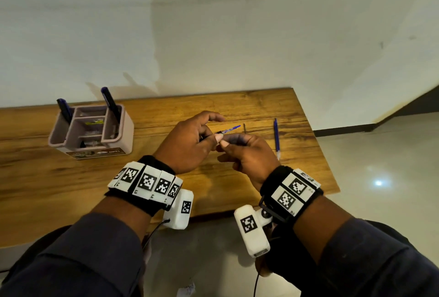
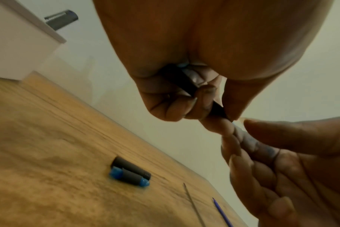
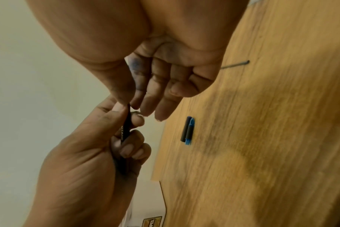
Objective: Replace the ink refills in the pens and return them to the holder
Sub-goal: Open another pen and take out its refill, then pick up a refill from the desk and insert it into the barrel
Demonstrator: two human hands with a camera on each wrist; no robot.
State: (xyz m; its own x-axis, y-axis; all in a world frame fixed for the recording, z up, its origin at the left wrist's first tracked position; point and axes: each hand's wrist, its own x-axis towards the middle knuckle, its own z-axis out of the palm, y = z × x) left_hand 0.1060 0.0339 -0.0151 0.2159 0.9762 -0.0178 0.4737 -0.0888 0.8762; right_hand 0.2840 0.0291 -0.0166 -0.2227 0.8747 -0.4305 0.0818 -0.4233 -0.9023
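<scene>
Strapped with black bands of checkered white marker tiles, the left hand (image 1: pixel 187 144) curls round a slim black pen barrel (image 3: pixel 126 127) while the right hand (image 1: pixel 247 154) pinches the translucent blue refill (image 1: pixel 231 128) at its mouth. Both hover above the grained wooden table (image 1: pixel 71 178), right of the mauve plastic compartment holder (image 1: pixel 91 130).

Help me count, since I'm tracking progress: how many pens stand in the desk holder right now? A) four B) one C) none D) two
D: the head view shows two dark pens standing in the holder, one at its left end and one at its right, while the left hand grips a third pen barrel.
</scene>
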